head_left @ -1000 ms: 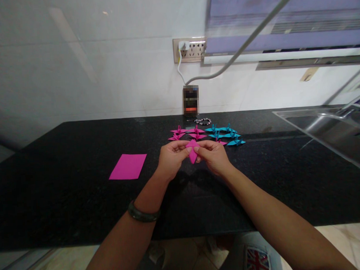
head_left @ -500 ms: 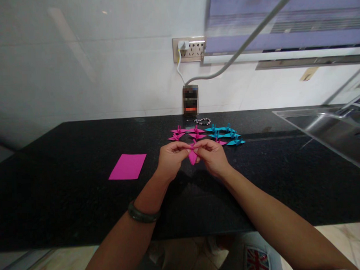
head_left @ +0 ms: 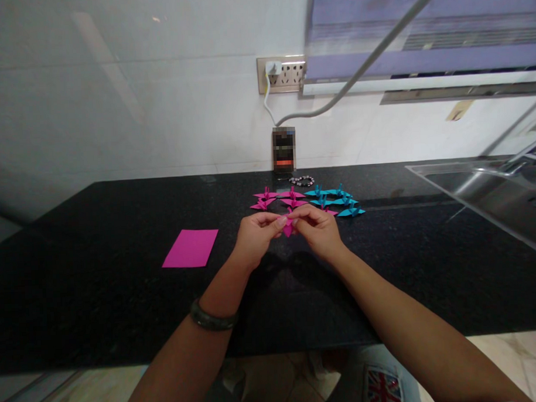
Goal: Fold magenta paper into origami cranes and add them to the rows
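Between both hands, a little above the dark counter [head_left: 135,311], is a small pink folded paper [head_left: 288,228]. My left hand [head_left: 254,236] pinches its left side with thumb and forefinger. On the right side, my right hand [head_left: 319,231] is closed on the same paper, its fingers partly hiding the folds. Just beyond the hands stand several pink paper cranes [head_left: 293,192] and, to their right, several blue paper cranes [head_left: 340,191]. One pink crane is partly covered by my right hand. A flat pink paper square [head_left: 190,249] lies to the left.
A phone-like device [head_left: 284,149], its screen blurred, leans on the wall, with a cable running up to the wall socket [head_left: 282,75]. A beaded bracelet [head_left: 302,181] lies in front of it. At the right is a metal sink [head_left: 491,187] with a faucet.
The pink folded paper's lower point now looks shorter beneath my fingers. My right fingers have shifted slightly on it; the cranes and the flat square are where they were.
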Tool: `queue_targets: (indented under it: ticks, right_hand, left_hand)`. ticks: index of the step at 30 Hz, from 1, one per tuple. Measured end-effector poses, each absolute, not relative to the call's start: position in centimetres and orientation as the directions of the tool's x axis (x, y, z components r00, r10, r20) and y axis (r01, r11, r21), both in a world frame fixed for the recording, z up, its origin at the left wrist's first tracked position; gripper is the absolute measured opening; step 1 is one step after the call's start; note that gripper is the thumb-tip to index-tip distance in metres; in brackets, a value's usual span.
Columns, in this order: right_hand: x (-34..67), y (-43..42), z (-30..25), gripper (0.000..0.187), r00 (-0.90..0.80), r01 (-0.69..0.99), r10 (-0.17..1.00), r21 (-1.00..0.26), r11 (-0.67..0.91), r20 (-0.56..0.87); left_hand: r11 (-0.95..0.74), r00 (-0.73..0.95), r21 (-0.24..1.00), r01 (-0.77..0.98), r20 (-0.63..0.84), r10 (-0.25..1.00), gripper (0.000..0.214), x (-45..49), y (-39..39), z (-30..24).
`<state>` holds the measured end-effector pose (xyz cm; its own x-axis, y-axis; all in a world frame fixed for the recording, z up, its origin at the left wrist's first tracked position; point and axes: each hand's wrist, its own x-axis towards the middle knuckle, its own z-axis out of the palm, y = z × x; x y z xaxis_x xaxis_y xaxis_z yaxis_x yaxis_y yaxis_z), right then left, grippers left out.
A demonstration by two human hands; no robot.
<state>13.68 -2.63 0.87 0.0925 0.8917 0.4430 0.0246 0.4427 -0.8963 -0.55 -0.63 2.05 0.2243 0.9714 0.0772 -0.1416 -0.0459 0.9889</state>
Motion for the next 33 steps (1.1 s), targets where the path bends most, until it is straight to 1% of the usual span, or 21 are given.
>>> queue_targets:
  ticks: [3, 6, 9, 15, 19, 25, 29, 33]
  right_hand:
    - [13.56, -2.66, 0.94, 0.023, 0.063, -0.078, 0.937, -0.935, 0.346, 0.342]
    - [13.52, -2.56, 0.98, 0.024, 0.027, -0.081, 0.953, -0.949, 0.304, 0.303]
    - [13.53, -2.46, 1.02, 0.022, 0.003, -0.056, 0.953, -0.951, 0.303, 0.304]
    - [13.51, -2.34, 0.66, 0.021, 0.005, -0.028, 0.953, -0.953, 0.302, 0.302]
    - [13.36, -2.33, 0.35, 0.021, 0.006, -0.016, 0.953, -0.953, 0.302, 0.302]
    - [13.13, -2.72, 0.67, 0.021, 0.009, -0.07, 0.946, -0.944, 0.323, 0.324]
    - [13.01, -2.76, 0.66, 0.02, 0.055, -0.108, 0.948, -0.942, 0.317, 0.313]
    - [13.02, -2.47, 0.34, 0.02, 0.136, -0.136, 0.952, -0.947, 0.292, 0.274]
  left_hand:
    - [-0.103, 0.203, 0.987, -0.122, 0.126, 0.971, 0.025, -0.58, -0.54, 2.03]
    - [-0.16, 0.204, 0.98, -0.12, 0.182, 0.962, 0.022, -0.57, -0.53, 2.04]
    - [-0.179, 0.196, 0.976, -0.122, 0.2, 0.96, 0.021, -0.51, -0.5, 1.86]
    - [-0.199, 0.139, 0.979, -0.053, 0.205, 0.969, 0.019, -0.24, -0.55, 1.51]
    - [-0.179, 0.148, 0.981, -0.079, 0.189, 0.971, 0.016, -0.02, -0.79, 1.64]
    - [-0.171, 0.158, 0.977, -0.129, 0.19, 0.969, 0.013, -0.04, -0.99, 1.9]
    - [-0.166, 0.159, 0.974, -0.151, 0.19, 0.969, 0.015, -0.02, -0.99, 1.87]
    - [-0.135, 0.214, 0.988, -0.076, 0.148, 0.965, 0.02, 0.19, -1.06, 1.72]
